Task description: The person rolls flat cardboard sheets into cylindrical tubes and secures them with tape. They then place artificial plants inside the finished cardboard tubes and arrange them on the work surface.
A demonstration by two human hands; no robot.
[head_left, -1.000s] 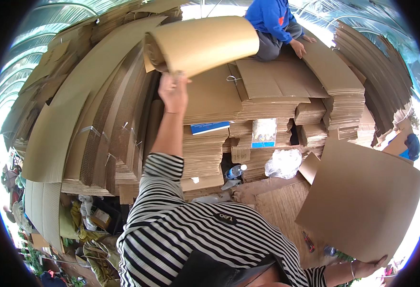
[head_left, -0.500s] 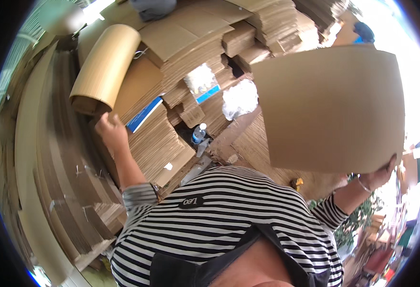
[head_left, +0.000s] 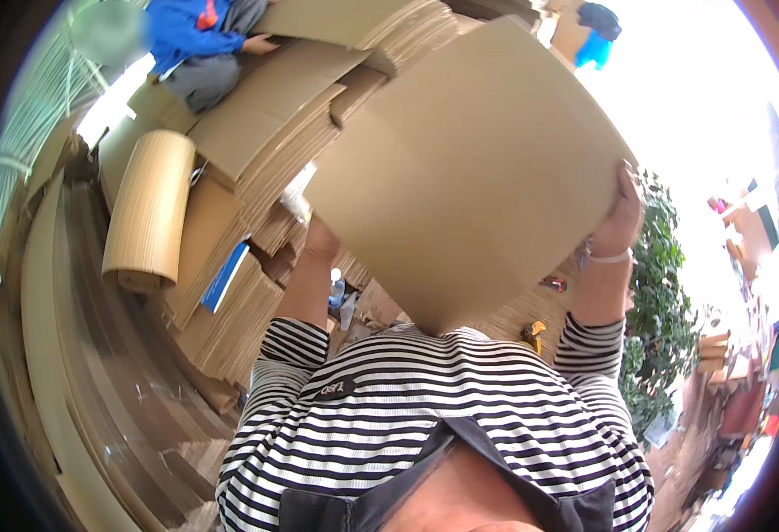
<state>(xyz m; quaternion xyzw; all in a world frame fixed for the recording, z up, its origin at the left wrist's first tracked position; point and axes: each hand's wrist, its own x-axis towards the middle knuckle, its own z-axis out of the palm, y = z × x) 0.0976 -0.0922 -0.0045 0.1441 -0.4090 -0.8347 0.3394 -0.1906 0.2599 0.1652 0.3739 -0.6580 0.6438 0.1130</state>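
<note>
A large brown cardboard sheet (head_left: 478, 160) is raised, tilted, in front of my chest. My right hand (head_left: 618, 213), with a pale band on its wrist, is closed on the sheet's right edge. My left hand (head_left: 322, 238) meets the lower left edge; its fingers are hidden behind the sheet, so its grip cannot be seen. A rolled tan corrugated sheet (head_left: 150, 204) stands to the left of that hand. Beneath the held sheet, a plastic bottle (head_left: 336, 291) and a yellow-and-black tool (head_left: 533, 334) show near my body.
Stacked cardboard (head_left: 274, 124) fills the far left, with a blue-and-white flat pack (head_left: 226, 277) leaning there. Long cardboard sheets (head_left: 97, 355) line the left side. A co-worker in a blue jacket (head_left: 176, 35) sits at the back. A leafy plant (head_left: 660, 301) stands at the right.
My left hand has left the corrugated roll and come to the cardboard sheet's left side. The sheet has moved left toward my middle and turned. The view has shifted, bringing the co-worker in.
</note>
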